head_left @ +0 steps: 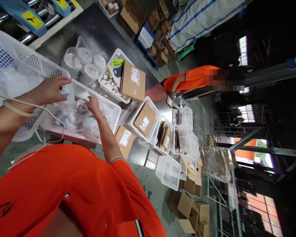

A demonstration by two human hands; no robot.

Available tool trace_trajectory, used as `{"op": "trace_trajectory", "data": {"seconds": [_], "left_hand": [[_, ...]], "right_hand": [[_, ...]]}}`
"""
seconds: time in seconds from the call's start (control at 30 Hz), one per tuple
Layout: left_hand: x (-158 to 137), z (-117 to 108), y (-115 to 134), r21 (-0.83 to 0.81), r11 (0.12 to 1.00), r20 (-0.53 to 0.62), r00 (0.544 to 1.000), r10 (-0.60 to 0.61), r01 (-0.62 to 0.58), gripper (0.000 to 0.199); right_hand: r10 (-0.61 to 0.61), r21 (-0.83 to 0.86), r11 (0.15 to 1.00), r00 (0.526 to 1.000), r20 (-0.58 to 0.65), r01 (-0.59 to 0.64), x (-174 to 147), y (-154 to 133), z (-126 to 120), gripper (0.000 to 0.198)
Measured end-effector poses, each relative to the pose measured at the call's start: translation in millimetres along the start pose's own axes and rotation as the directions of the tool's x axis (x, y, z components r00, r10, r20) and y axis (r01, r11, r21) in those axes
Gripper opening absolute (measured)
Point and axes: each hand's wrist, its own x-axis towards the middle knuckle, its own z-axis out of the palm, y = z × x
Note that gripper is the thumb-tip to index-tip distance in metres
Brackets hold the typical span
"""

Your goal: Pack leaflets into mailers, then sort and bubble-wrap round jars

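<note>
My left hand [55,90] is over the near rims of two white baskets. Its thumb and forefinger are apart, beside clear plastic wrapping [70,93]; no firm hold shows. My right hand [93,106] reaches into the white perforated basket [111,110], its fingers closed at a round, plastic-wrapped item [82,106]. What exactly its fingertips grip is partly hidden. Several more round items in clear wrapping [71,120] lie in this basket. A larger white basket [32,59] at the left holds crumpled clear plastic [17,77].
Several wrapped cylinders [88,74] stand behind the basket. A basket [117,95] holds small pieces and a cardboard box [135,80]. A labelled parcel [124,141] lies nearby. A pale cable [60,120] crosses by my left arm. A co-worker [192,79] stands across the table.
</note>
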Motion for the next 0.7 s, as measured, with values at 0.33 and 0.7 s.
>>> {"op": "trace_trajectory", "data": {"seconds": [0.33,0.7], "left_hand": [[7,22,30,-0.006,0.999,-0.062,0.997,0.054,-0.054,0.092],[12,97,63,-0.073,0.994,0.166,0.982,0.09,-0.079,0.066]], "right_hand": [[-0.071,-0.151,0.985,0.994,0.081,0.083,10,14,46,0.027],[0.258,0.171,0.963,0.9,-0.351,-0.209,-51,67,-60,0.027]]}}
